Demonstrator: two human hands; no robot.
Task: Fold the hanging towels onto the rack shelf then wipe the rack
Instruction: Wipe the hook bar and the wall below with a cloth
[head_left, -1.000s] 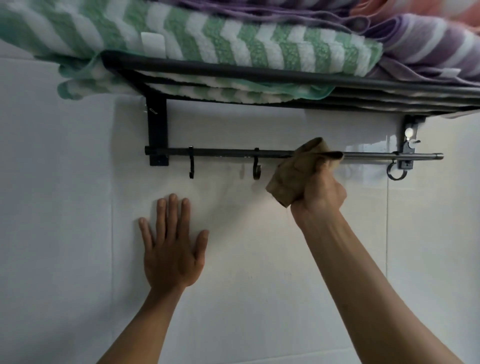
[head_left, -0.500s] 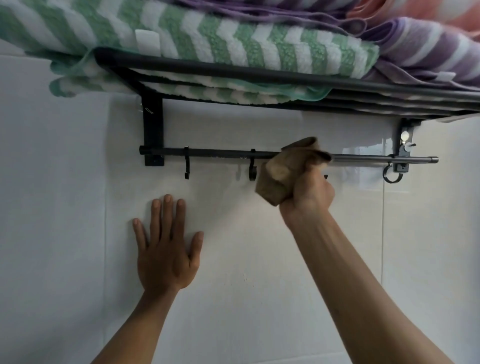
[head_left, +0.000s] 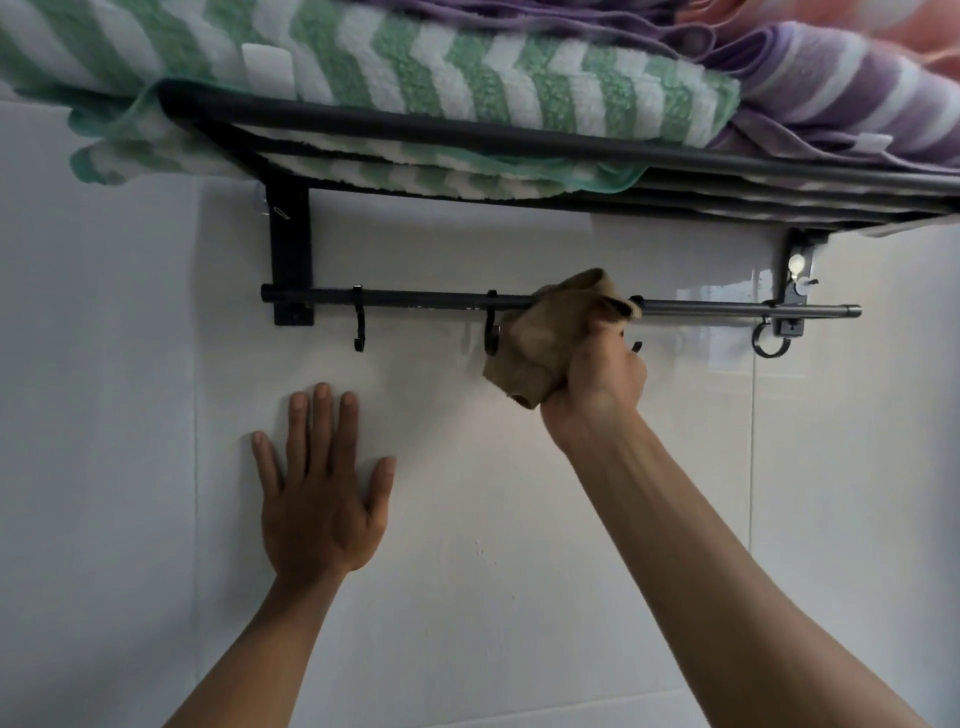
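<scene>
2 hands work here: our right hand (head_left: 597, 374) clamps the brown cloth (head_left: 540, 343) around the lower rail (head_left: 415, 301), our left hand (head_left: 322, 499) lies flat on the wall (head_left: 130, 415). Folded towels (head_left: 467, 88) sit on the shelf (head_left: 467, 137). The cloth may snag the hook (head_left: 491, 332) beside it.

Cloth (head_left: 535, 353) slid left along rail (head_left: 415, 301) — toward hook (head_left: 490, 325).

On view: 3 towels (head_left: 467, 67), 4 hooks (head_left: 358, 325), 1 cloth (head_left: 540, 343), 2 hands (head_left: 322, 499).
</scene>
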